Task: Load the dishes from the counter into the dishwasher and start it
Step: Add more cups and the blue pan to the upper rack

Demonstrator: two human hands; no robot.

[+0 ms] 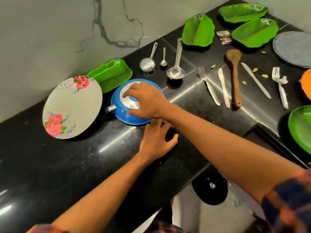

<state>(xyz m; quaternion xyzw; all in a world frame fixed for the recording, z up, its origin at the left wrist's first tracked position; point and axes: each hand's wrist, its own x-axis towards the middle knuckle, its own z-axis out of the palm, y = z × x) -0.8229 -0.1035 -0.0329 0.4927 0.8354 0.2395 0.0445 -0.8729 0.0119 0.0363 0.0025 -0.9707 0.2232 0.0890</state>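
Most of handle [110, 109] of blue pan [133, 119] under floral plate [72, 106]; right hand [148, 100] curled around pan, left hand [156, 142] slack.

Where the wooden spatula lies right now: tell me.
The wooden spatula lies on the black counter, right of centre in the head view, between a short knife and a longer knife, handle toward the person.

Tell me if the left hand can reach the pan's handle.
Probably yes, just its stub: the plate covers the rest of the handle; bare counter lies between it and the left hand.
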